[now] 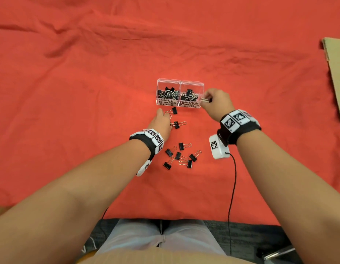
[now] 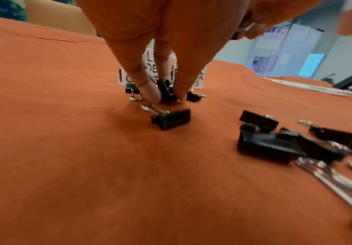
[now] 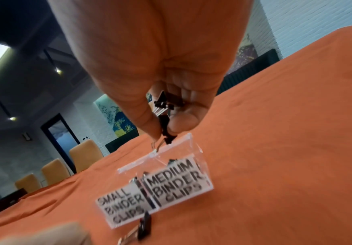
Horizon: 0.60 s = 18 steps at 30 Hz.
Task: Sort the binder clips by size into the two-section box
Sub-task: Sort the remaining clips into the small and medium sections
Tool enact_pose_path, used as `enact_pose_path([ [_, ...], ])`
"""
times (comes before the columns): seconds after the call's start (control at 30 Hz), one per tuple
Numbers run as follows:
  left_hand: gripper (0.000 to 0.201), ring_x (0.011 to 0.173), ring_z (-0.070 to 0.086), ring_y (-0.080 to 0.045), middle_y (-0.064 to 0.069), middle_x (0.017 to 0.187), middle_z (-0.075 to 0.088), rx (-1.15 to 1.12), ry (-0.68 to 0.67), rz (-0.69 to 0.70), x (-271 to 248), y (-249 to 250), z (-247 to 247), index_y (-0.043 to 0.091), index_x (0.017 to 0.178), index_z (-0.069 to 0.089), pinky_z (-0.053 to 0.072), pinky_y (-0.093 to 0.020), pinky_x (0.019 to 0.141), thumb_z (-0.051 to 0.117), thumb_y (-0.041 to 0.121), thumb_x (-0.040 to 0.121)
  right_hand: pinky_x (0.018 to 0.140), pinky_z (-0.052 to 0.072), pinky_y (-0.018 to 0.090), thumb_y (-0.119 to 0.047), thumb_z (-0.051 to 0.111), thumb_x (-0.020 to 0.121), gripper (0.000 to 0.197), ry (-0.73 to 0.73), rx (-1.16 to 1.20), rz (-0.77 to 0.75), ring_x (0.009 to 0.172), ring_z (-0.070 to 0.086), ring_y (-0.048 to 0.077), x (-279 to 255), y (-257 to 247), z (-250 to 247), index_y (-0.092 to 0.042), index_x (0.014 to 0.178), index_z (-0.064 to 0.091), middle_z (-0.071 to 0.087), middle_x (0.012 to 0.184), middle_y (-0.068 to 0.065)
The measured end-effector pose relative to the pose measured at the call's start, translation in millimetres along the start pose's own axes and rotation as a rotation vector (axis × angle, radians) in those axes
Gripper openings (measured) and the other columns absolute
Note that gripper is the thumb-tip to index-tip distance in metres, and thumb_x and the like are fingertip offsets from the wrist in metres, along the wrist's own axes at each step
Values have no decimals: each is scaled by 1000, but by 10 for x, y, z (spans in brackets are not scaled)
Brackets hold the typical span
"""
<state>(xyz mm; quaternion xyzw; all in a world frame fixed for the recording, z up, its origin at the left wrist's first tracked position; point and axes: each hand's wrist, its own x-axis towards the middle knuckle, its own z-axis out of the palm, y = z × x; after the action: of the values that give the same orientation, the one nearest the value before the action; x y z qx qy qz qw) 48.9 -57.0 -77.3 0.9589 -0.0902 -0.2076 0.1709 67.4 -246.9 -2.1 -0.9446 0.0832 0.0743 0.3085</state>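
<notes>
Head view shows the clear two-section box (image 1: 180, 93) standing on the tabletop, which is covered with an orange-red cloth (image 1: 89, 82); the box is the landmark for all places below. Its left section carries the label "SMALL BINDER CLIPS" and its right section the label "MEDIUM BINDER CLIPS", and both already hold clips. The right hand (image 1: 216, 101) is at the right edge of the box, over the medium section, and its grip is clamped on at least one medium clip (image 3: 167, 114); the right wrist view shows black bodies and wire handles pinched between thumb and fingers, perhaps two clips, but I cannot tell the number for sure. The left hand (image 1: 161, 121) is just in front of the small section, and in the left wrist view its fingertips (image 2: 149, 92) are closed on a small clip (image 2: 167, 92) that touches the cloth. Two more clips (image 1: 176, 119) lie beside this hand, and a loose group of six clips (image 1: 181, 155) lies nearer to the person, well apart from the box. I judge the work is more than half done. The risks I see: the right hand may release too near the right wall, so a clip bounces out; if two clips are stuck together, one may hang on the fingers; the left pinch is shallow, so the small clip can slip or catch a neighbour's handle.
</notes>
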Motion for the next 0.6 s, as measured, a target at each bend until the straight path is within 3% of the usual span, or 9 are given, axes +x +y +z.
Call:
enact_pose_path([
  [0.1, 28, 104, 55, -36, -16, 120, 44, 34, -13, 45, -41, -47, 17, 2, 116, 51, 49, -46, 88, 57, 11, 90, 74, 50, 31, -12, 59, 85, 12, 14, -11, 1, 78, 59, 21, 215, -132, 3, -9, 96, 63, 66, 95, 8],
  [0.17, 28, 108, 53, -35, -16, 121, 46, 46, -13, 48, -62, -58, 23, 2, 118, 51, 48, -45, 89, 53, 8, 90, 78, 49, 29, -12, 59, 86, 18, -13, -21, 1, 89, 61, 23, 288, -185, 41, -11, 104, 62, 65, 105, 8],
  [0.3, 30, 112, 50, -34, -17, 122, 47, 64, -26, 75, -82, -65, 16, 0, 119, 49, 46, -43, 91, 49, 6, 90, 97, 40, 34, -12, 54, 87, 26, 7, -159, -141, 122, 42, 23, 189, -253, 198, -16, 112, 61, 55, 122, 5],
  [0.37, 29, 112, 51, -34, -17, 121, 49, 71, -37, 95, -79, -75, 9, -1, 118, 50, 47, -44, 91, 49, 6, 90, 97, 41, 36, -13, 53, 88, 22, -34, -193, -222, 123, 41, 23, 59, -255, 371, -15, 107, 64, 56, 121, 4],
  [0.5, 23, 109, 52, -36, -19, 117, 51, 128, -49, 137, -82, -96, -21, -1, 112, 50, 48, -47, 84, 46, 8, 92, 95, 45, 39, -11, 55, 86, 27, -315, -289, -233, 116, 45, 25, -144, -133, 761, -12, 112, 61, 55, 117, 7],
  [0.6, 22, 107, 53, -37, -18, 116, 51, 140, -72, 152, -91, -114, -57, 1, 112, 50, 48, -48, 84, 46, 8, 91, 95, 43, 40, -11, 59, 83, 34, -324, -290, -230, 110, 46, 27, -233, -6, 871, -12, 117, 59, 53, 114, 8],
])
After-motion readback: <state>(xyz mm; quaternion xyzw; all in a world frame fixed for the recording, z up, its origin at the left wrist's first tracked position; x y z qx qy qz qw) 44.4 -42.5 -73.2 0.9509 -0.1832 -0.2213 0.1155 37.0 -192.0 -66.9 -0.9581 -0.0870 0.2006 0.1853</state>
